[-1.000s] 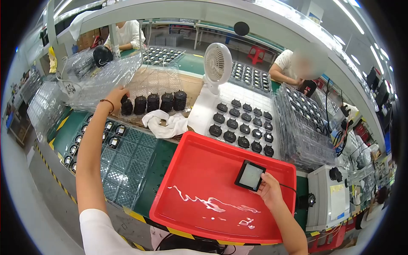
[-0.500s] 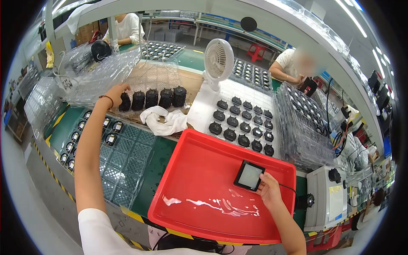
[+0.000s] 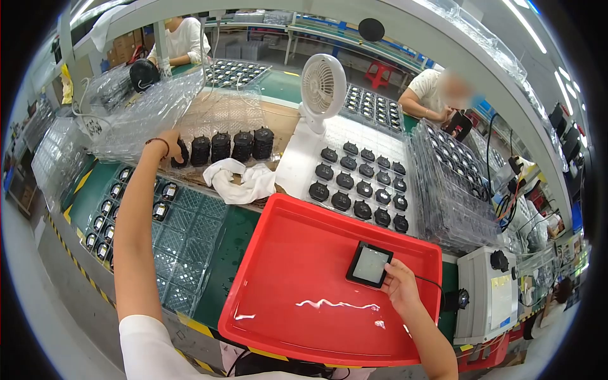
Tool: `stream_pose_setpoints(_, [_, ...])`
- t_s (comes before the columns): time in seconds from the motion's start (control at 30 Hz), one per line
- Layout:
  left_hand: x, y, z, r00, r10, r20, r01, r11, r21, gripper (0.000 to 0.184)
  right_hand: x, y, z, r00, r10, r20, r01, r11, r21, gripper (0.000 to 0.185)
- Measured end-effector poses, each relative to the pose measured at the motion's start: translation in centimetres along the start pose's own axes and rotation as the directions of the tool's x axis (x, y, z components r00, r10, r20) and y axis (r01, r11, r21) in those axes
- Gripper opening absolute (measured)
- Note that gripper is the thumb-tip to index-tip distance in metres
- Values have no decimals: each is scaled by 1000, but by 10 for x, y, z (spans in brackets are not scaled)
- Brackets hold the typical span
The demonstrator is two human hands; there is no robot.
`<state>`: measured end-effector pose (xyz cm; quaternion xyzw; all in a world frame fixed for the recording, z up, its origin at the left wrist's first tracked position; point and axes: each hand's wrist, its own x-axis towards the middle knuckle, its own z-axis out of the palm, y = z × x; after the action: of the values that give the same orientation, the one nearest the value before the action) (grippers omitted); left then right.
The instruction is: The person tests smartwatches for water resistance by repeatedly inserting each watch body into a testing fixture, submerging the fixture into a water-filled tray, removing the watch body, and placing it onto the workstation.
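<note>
My left hand (image 3: pixel 166 144) reaches to the far left of a row of stacked black round cases (image 3: pixel 220 147). Its fingers are bent around the side of the leftmost stack (image 3: pixel 182 154); the fingertips are partly hidden. In my right hand (image 3: pixel 400 285) is a square panel (image 3: pixel 370 263) with a black frame and a pale face, gripped by its right edge. A dark cable runs from it to the right. The panel is tilted over a red tub (image 3: pixel 272 253) that holds clear liquid with bright reflections.
A white cloth (image 3: pixel 239 182) lies below the stacks. Black cases (image 3: pixel 344 181) stand in rows on a white board beside a fan (image 3: pixel 323 85). Clear trays (image 3: pixel 449 202) are piled right; another tray (image 3: pixel 183 253) lies left. Two people sit across the bench.
My left hand has come down and closed in around the leftmost stack. The panel has turned slightly in my right hand, and the reflections in the tub have shifted. The view has moved a little.
</note>
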<state>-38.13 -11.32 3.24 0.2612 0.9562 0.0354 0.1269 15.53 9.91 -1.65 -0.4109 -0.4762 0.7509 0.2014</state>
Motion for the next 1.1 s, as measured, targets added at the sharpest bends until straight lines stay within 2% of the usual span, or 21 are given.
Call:
stream_pose_setpoints(0.03, [3,1,-1,997,-35,63,31,998,59,75,0,0,0,1000,4,-2,-4,1000,-2,16])
stream_pose_setpoints(0.13, [9,10,-1,990,-107,97,91,984,154,70,1,2,-1,1000,16,1,-16,1000,12,16])
stream_pose_setpoints(0.17, [9,12,0,990,-104,98,88,984,154,70,2,3,-3,1000,19,8,-19,1000,12,16])
stream_pose_setpoints(0.23, [10,16,5,999,-32,5,30,983,182,61,2,4,-4,1000,24,8,-24,1000,10,16])
stream_pose_setpoints(0.37, [17,20,12,1000,32,2,-31,968,250,60,1,2,-2,999,36,13,-36,999,0,16])
stream_pose_setpoints(0.43, [24,22,13,999,26,21,-32,921,388,62,0,0,-1,999,45,9,-45,999,-6,16])
stream_pose_setpoints(0.53, [26,26,10,996,-17,83,-19,914,404,70,0,0,0,999,37,7,-37,999,1,17])
stream_pose_setpoints(0.67, [17,34,11,994,-67,86,27,915,402,74,1,2,-3,999,41,23,-41,999,1,17])
stream_pose_setpoints(0.73, [6,34,12,999,29,-40,-13,938,346,82,0,3,-3,999,41,30,-41,999,1,17])
stream_pose_setpoints(0.77, [-3,34,13,999,23,-39,-8,936,351,82,0,3,-4,999,39,37,-39,999,-3,18])
stream_pose_setpoints(0.83, [-23,31,13,951,177,-253,-62,913,404,70,-1,1,-1,998,41,57,-41,999,-5,20])
stream_pose_setpoints(0.87, [-39,34,11,952,168,-255,-51,911,410,70,-3,-2,2,998,33,47,-33,999,15,18])
stream_pose_setpoints(0.93, [-70,38,6,917,253,-310,-76,871,486,54,-5,-3,6,999,24,42,-26,999,45,16])
stream_pose_setpoints(0.97, [-83,35,6,916,279,-289,-107,863,494,38,-6,-3,5,998,28,55,-30,999,44,16])
stream_pose_setpoints(1.03, [-87,19,13,968,211,-137,-106,834,541,26,-7,-2,4,997,21,70,-24,998,52,17])
stream_pose_setpoints(1.1, [-75,-15,39,953,200,-226,-56,853,518,18,-4,2,0,993,22,117,-25,999,27,25])
